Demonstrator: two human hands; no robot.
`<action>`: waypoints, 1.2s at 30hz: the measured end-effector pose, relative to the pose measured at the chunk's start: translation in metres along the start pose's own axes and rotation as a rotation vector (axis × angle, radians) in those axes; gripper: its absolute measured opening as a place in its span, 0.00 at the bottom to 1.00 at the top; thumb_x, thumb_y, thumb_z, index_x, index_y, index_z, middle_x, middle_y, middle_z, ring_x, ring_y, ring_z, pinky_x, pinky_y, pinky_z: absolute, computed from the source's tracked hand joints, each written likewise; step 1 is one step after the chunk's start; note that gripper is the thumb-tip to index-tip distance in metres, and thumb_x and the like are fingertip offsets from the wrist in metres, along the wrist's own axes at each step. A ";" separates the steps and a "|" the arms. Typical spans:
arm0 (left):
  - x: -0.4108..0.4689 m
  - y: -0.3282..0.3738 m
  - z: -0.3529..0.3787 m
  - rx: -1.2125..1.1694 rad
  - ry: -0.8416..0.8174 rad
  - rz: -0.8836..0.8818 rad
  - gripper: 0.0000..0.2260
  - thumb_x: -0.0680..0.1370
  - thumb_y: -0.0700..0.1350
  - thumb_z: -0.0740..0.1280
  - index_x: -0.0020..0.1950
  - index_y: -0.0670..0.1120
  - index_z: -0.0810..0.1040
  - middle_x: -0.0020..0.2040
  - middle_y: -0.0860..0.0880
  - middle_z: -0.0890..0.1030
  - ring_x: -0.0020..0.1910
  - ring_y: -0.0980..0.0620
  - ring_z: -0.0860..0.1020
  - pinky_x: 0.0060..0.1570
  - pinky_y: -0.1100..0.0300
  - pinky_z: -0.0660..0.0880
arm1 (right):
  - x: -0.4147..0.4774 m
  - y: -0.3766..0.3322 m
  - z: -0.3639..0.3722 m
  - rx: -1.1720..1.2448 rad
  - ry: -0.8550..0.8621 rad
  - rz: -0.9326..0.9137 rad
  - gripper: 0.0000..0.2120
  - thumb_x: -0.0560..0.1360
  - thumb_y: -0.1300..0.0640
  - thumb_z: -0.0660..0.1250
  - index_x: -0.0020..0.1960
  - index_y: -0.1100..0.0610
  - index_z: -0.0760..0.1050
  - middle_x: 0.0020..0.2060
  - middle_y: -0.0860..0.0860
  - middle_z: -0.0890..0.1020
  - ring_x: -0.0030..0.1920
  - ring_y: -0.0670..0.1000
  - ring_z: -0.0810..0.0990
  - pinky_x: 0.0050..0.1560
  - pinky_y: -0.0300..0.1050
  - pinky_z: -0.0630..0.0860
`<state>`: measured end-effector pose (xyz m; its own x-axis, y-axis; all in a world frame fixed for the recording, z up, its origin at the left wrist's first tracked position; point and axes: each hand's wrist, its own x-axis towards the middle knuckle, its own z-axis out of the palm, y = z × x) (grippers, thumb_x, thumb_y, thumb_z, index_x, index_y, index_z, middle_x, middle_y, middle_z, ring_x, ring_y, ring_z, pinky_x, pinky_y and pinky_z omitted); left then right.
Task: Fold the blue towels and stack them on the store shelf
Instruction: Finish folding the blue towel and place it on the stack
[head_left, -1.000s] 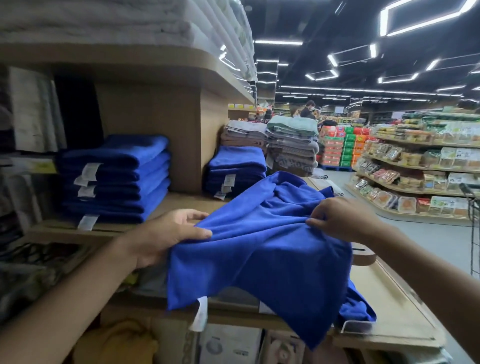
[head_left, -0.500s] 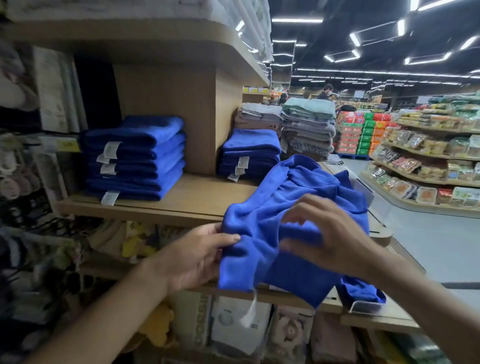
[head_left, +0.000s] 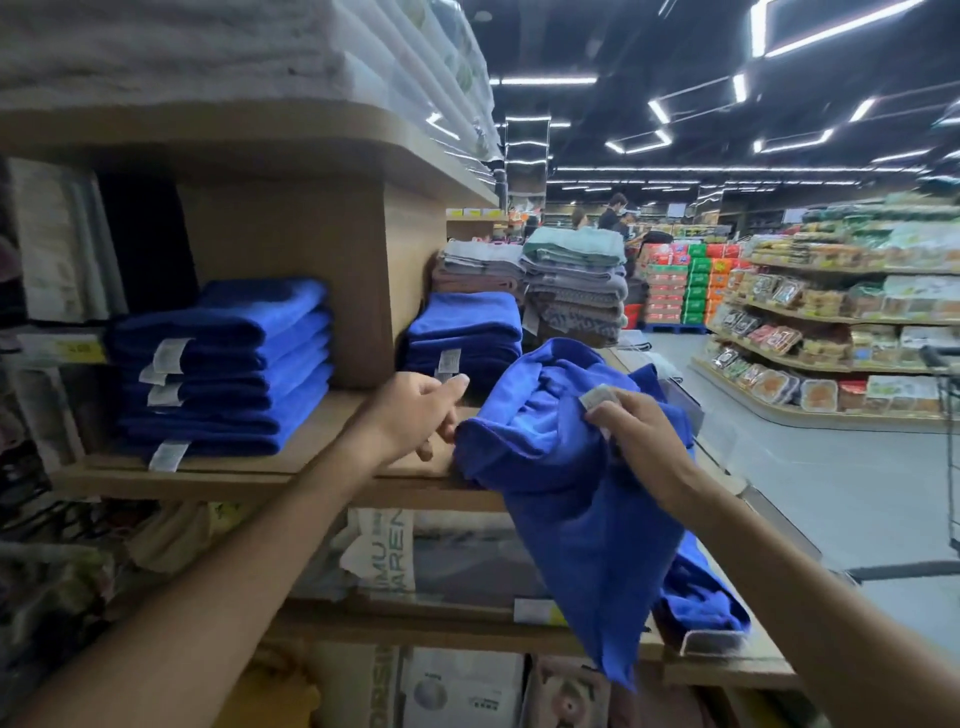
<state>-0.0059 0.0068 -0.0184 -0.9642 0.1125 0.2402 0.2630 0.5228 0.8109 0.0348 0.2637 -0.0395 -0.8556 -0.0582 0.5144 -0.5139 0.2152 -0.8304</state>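
Note:
A loose, bunched blue towel (head_left: 566, 499) hangs over the front edge of the wooden shelf (head_left: 322, 467), its tip dangling below. My right hand (head_left: 641, 441) grips its upper right part beside a white label. Curled fingers of my left hand (head_left: 415, 415) hold the towel's left corner, thumb raised. One stack of folded blue towels (head_left: 223, 364) sits on the shelf at the left. A smaller stack (head_left: 467, 332) lies behind my left hand. More crumpled blue towel (head_left: 701, 603) rests on the lower shelf.
Grey and green folded towels (head_left: 574, 280) are piled behind the blue stacks. White towels (head_left: 156, 47) fill the top shelf. Boxed goods (head_left: 462, 691) sit below. An aisle floor (head_left: 831, 493) and packaged-food shelves (head_left: 841, 332) lie to the right, with people far back.
The towel has been gathered from a spread sheet into a bunch and moved up toward the shelf. My right hand shifted to the label; my left hand rose to the shelf edge.

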 end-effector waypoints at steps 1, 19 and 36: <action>0.021 0.000 0.004 0.086 0.045 0.016 0.22 0.75 0.61 0.64 0.33 0.45 0.80 0.31 0.50 0.84 0.24 0.48 0.78 0.35 0.50 0.81 | 0.002 0.004 -0.001 0.010 -0.028 0.069 0.16 0.72 0.54 0.64 0.33 0.62 0.63 0.28 0.46 0.65 0.29 0.45 0.63 0.28 0.37 0.61; 0.045 0.036 -0.002 0.218 0.387 0.629 0.07 0.76 0.55 0.66 0.46 0.53 0.79 0.38 0.58 0.81 0.36 0.62 0.77 0.39 0.63 0.74 | 0.003 0.009 -0.005 -0.049 -0.218 0.054 0.16 0.79 0.62 0.65 0.33 0.56 0.70 0.36 0.50 0.73 0.36 0.44 0.69 0.38 0.32 0.67; 0.083 0.013 -0.026 0.639 0.151 0.285 0.11 0.75 0.47 0.65 0.52 0.55 0.84 0.51 0.55 0.85 0.52 0.50 0.81 0.52 0.60 0.75 | 0.001 0.009 -0.007 -0.135 -0.359 0.039 0.09 0.71 0.58 0.65 0.36 0.64 0.72 0.33 0.59 0.69 0.36 0.49 0.66 0.36 0.41 0.63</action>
<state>-0.0817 0.0010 0.0265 -0.8333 0.2244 0.5053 0.3882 0.8882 0.2457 0.0296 0.2724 -0.0451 -0.8537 -0.3804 0.3556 -0.4885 0.3488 -0.7998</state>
